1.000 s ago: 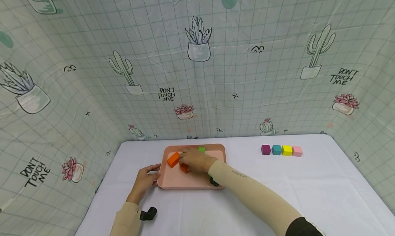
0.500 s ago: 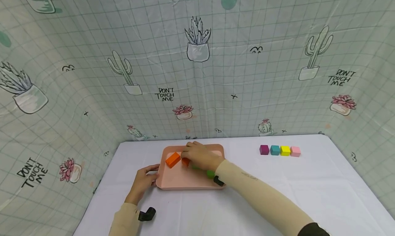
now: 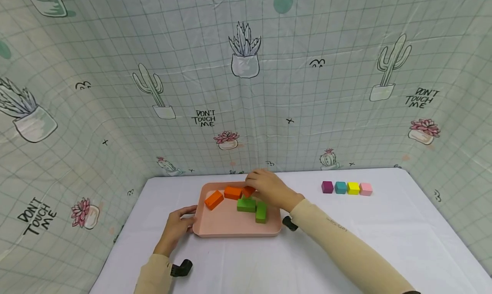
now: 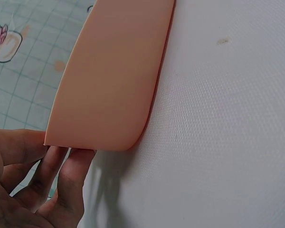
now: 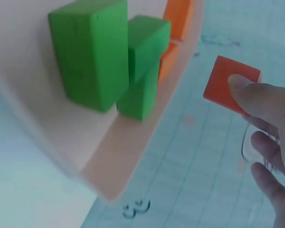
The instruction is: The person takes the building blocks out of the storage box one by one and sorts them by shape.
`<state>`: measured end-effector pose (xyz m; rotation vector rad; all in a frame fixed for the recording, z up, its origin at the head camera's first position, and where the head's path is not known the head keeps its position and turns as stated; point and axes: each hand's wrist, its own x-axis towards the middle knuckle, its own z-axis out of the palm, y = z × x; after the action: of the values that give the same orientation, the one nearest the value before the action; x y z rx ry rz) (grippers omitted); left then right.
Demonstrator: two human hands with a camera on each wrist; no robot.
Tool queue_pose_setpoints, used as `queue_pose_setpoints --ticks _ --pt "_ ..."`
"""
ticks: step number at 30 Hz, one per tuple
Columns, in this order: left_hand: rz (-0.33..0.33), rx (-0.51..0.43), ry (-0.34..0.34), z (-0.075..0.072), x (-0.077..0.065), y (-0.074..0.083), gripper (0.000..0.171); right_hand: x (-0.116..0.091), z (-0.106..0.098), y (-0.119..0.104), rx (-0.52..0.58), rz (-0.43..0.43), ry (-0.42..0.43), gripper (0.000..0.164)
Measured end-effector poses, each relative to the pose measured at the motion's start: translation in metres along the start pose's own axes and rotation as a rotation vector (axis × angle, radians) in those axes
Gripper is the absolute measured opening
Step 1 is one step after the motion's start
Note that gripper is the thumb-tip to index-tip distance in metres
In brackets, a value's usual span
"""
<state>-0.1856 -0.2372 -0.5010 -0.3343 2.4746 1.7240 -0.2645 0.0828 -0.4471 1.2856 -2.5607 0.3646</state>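
My right hand point(image 3: 270, 187) pinches an orange block point(image 5: 231, 84) between thumb and fingers, over the back right rim of the pink tray point(image 3: 226, 225). In the right wrist view this block hangs apart from the others. Two more orange blocks lie in the tray: one tilted at the left point(image 3: 214, 200), one near the back wall point(image 3: 232, 192). Green blocks rest right of them, one lying sideways point(image 3: 246, 205), another lengthwise point(image 3: 261, 212); a third green block point(image 5: 138, 99) shows partly behind these. My left hand point(image 3: 174, 227) holds the tray's left side, fingertips on its rim and wall.
On the white table point(image 3: 238, 264), a short row of cubes stands at the back right: purple point(image 3: 327, 187), teal point(image 3: 340, 187), yellow point(image 3: 353, 188) and pink point(image 3: 366, 189). A cactus-print cloth point(image 3: 269, 93) hangs behind and beside the table.
My right hand has moved right and back within the tray area, taking an orange block along. The green blocks it covered now show. My left hand stays at the tray's left side.
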Motion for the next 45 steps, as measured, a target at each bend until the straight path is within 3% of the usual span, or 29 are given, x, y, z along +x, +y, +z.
queue_pose_setpoints --ticks 17,28,38,45 --pt "-0.007 0.011 0.004 0.000 0.000 -0.001 0.040 -0.055 -0.017 0.028 0.006 0.103 0.135 0.034" --pt "-0.020 0.006 0.009 0.000 -0.001 0.000 0.039 -0.091 -0.024 0.048 0.025 0.238 0.148 0.037" --pt "-0.017 -0.001 0.007 -0.001 0.000 0.000 0.039 -0.133 -0.029 0.077 -0.041 0.252 0.255 0.040" --pt "-0.014 -0.005 0.004 0.000 0.000 -0.002 0.039 -0.165 -0.037 0.090 -0.065 0.287 0.275 0.042"
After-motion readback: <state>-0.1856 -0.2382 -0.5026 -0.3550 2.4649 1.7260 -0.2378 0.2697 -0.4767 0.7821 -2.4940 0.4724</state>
